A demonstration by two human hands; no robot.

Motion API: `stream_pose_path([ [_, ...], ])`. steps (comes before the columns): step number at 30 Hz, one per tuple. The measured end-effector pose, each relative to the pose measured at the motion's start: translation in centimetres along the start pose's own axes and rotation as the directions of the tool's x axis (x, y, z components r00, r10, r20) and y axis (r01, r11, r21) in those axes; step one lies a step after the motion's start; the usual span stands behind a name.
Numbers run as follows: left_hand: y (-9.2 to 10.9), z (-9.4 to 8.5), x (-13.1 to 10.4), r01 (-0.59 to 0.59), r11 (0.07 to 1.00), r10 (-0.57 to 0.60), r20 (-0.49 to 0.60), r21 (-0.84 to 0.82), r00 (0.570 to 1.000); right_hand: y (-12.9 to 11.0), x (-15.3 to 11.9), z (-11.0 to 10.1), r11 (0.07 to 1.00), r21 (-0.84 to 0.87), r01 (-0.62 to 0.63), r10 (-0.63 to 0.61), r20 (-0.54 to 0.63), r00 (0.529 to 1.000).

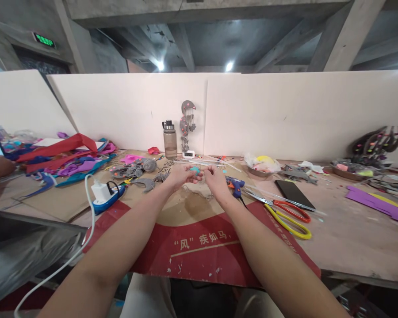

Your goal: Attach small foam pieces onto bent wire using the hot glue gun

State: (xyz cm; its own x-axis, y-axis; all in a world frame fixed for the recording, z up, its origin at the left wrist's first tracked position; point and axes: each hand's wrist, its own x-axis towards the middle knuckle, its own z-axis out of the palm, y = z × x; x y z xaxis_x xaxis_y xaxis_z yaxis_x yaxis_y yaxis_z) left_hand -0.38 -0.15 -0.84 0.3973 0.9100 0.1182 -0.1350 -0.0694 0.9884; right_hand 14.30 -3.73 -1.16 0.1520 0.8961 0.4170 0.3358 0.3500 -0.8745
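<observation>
Below hands (185,175) and teal piece (195,169), red-printed sheet (199,267) reads “风”疾如马.

teal piece (195,169) | small, bright | exact shape unclear | held by the left of the hands (183,176)

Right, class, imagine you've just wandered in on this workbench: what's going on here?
A person is working with both hands over a red and brown sheet. The left hand holds a small teal piece; the right hand is close beside it, fingers bent, though whether it grips anything is too small to tell. A blue glue gun and scissors lie to the right, grey pieces to the left. At the far left is another person's hand.
</observation>
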Motion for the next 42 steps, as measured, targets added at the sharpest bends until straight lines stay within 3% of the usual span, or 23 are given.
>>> stream_pose_path([
  [13,-0.2,1.0,-0.3,0.029,0.998,-0.025,0.087,-0.05,0.996,-0.1,0.2,-0.6,0.981,-0.181,0.072,-0.075,-0.013,0.997],
  [25,0.3,1.5,-0.5,0.009,1.0,-0.009,-0.066,0.001,0.998,-0.2,0.2,-0.7,0.961,-0.251,0.112,-0.125,-0.035,0.992],
  [33,-0.1,1.4,-0.4,0.017,0.997,-0.015,0.033,-0.074,0.999,0.2,0.4,-0.8,0.931,-0.335,0.145,-0.164,-0.029,0.986],
  [42,0.0,1.4,-0.5,-0.015,1.0,0.016,-0.019,0.013,1.0,0.4,0.1,-0.6,0.909,-0.37,0.195,-0.223,-0.034,0.974],
])
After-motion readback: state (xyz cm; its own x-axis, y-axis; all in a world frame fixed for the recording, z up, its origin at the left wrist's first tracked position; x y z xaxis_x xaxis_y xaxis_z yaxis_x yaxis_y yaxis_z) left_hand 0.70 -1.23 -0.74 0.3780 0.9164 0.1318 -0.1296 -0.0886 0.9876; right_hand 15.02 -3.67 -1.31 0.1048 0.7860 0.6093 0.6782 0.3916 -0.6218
